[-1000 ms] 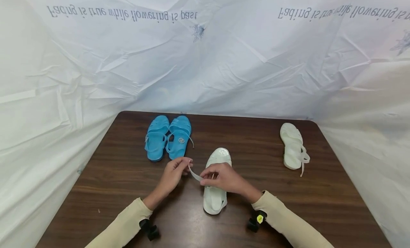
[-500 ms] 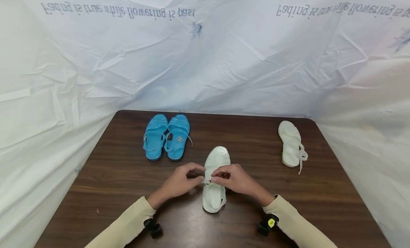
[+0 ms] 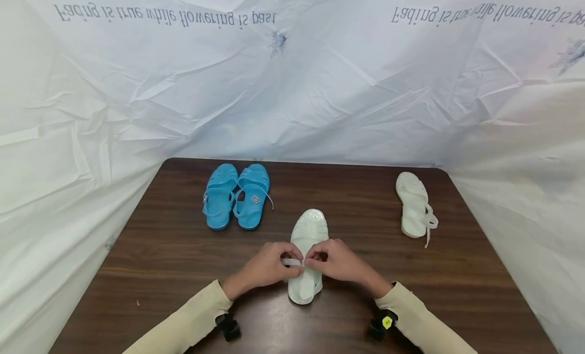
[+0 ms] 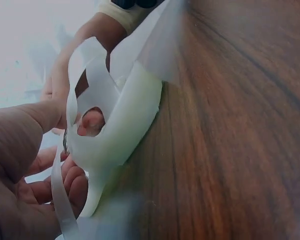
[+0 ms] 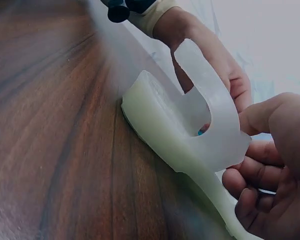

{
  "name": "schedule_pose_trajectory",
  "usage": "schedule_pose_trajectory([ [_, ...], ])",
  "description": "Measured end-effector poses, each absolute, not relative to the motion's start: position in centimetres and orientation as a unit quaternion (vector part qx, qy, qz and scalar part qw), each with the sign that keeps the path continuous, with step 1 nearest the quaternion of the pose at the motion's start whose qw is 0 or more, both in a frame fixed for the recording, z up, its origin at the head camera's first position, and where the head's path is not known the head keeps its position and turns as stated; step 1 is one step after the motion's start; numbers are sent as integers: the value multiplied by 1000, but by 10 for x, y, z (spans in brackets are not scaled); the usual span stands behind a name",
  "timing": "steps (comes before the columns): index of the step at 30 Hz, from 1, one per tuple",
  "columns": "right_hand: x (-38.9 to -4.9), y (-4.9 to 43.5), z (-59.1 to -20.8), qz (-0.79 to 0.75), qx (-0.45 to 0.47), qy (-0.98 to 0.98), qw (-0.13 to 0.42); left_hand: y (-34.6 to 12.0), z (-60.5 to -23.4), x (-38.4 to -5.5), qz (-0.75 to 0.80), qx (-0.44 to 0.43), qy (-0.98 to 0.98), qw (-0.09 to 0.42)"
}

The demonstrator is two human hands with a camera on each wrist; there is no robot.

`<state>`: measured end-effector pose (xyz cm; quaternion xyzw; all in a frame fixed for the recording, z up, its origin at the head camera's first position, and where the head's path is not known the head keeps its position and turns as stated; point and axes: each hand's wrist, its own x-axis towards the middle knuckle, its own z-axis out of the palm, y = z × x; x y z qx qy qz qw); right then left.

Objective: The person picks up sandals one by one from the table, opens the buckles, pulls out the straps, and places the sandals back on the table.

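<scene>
A white sandal (image 3: 309, 227) lies in the middle of the table, toe pointing away, between both hands. My left hand (image 3: 273, 265) comes from the left, thumb and fingers bent in a pinch at the ankle strap by the small metal buckle (image 4: 65, 141). From there the strap's loose end (image 4: 65, 212) runs past the curled left fingers in the left wrist view. On the other side my right hand (image 3: 342, 262) pinches the strap at the buckle with thumb and forefinger. In the right wrist view the heel strap (image 5: 217, 95) stands up as a loop. Fingertips partly hide the buckle.
Two blue sandals (image 3: 251, 214) stand side by side at the back left of the dark wooden table (image 3: 183, 293). Another white sandal (image 3: 413, 212) with its strap unfastened lies at the back right. White printed sheeting (image 3: 320, 90) hangs round the table.
The left hand has moved right from the strap's far end to the buckle on the sandal. The right hand has drawn slightly right and stays at the buckle.
</scene>
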<state>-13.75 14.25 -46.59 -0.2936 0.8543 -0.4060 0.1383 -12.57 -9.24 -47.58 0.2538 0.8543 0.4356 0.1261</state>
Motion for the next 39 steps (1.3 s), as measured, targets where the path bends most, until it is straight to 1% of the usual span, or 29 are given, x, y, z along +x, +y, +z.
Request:
schedule_pose_trajectory([
  [11, -138, 139, -465, -462, -264, 827, 183, -84, -480, -122, 414, 267, 868, 56],
  [18, -137, 138, -470, -475, -273, 817, 179, -84, -477, -116, 425, 241, 870, 65],
  [24, -136, 137, -472, -476, -276, 817, 172, -85, -477, -111, 435, 222, 871, 49],
  [30, -137, 137, -472, -478, -273, 815, 179, -91, -480, -111, 473, 218, 853, 27],
  [39, -139, 146, -470, -453, -265, 835, 169, -96, -483, -110, 506, 192, 841, 30],
])
